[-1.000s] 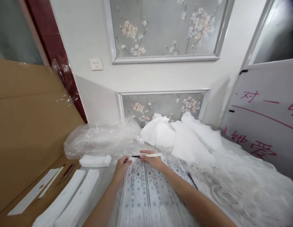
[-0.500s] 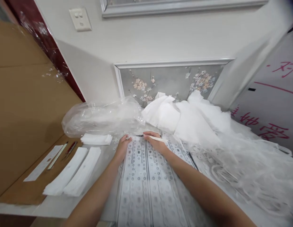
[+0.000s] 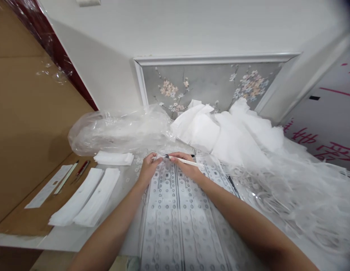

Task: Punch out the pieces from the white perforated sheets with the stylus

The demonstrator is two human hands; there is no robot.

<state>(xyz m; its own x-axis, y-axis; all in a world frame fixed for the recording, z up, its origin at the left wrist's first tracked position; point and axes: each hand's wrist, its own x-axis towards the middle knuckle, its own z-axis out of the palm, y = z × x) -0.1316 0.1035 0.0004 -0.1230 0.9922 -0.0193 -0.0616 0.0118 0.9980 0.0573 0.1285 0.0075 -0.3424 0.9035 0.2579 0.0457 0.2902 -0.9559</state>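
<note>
A long pale sheet (image 3: 166,214) printed with rows of rings and dark lines runs from the front edge toward the wall. At its far end, my left hand (image 3: 149,167) has thumb and fingers pinched at something small and pale, too fine to name. My right hand (image 3: 186,164) is closed around a slim white-handled tool (image 3: 188,162). The tool's dark, thin tip points left and meets the left fingertips. Its exact kind cannot be made out.
Stacked white strips (image 3: 97,197) and a folded white bundle (image 3: 114,158) lie left, near a red-handled tool (image 3: 82,170) and a pale pen-like stick (image 3: 66,178) on brown board. Behind are a clear plastic bag (image 3: 118,130) and white fabric pieces (image 3: 205,130); tangled white strips (image 3: 299,207) fill the right.
My hands have come closer together at the sheet's far end. The tool's tip now reaches my left fingertips. The camera view has tilted downward.
</note>
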